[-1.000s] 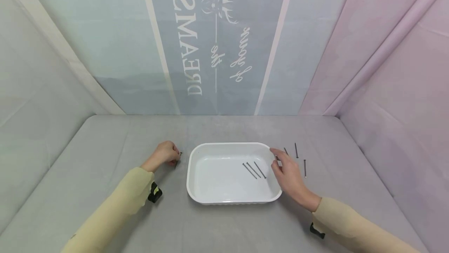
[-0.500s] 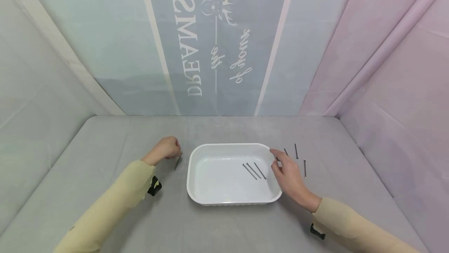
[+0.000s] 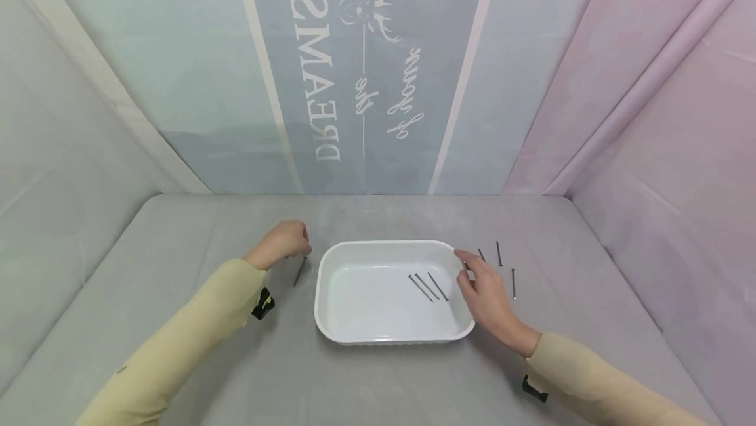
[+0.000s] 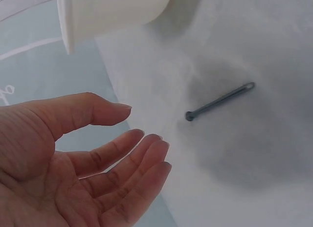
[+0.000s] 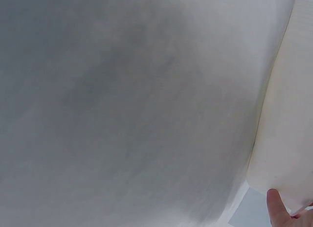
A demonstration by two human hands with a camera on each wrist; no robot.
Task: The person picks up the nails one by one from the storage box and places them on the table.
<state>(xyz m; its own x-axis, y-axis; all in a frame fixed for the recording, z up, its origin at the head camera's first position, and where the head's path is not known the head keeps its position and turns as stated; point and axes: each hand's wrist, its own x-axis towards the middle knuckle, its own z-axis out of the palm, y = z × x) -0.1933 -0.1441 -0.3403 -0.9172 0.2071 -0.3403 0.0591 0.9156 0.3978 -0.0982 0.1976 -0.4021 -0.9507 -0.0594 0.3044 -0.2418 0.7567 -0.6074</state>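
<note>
My left hand (image 3: pixel 285 242) hovers left of the white dish (image 3: pixel 384 342), its fingers loosely bent. In the left wrist view, thumb and fingertips are apart with nothing between them. Just beyond those fingertips, a dark nail (image 4: pixel 220 102) lies on the grey cloth. My right hand (image 3: pixel 485 291) grips the dish's right rim. One finger (image 5: pixel 277 207) touches the outer wall in the right wrist view; the other fingertips are mostly cut off there. Inside the dish, toward the right, lie 3 nails (image 3: pixel 438 286). A small dark piece shows between right thumb and forefinger; whether they hold it is unclear.
Right of the dish, several loose nails (image 3: pixel 514 284) lie on the grey cloth surface (image 3: pixel 378 386), one partly hidden behind the right hand. A printed fabric wall (image 3: pixel 366 170) rises at the back, with fabric walls at both sides. Each wrist carries a black device.
My left hand has risen away from the nail and shifted slightly forward and right, leaving the nail on the cloth. My right hand and the dish have stayed in place.
</note>
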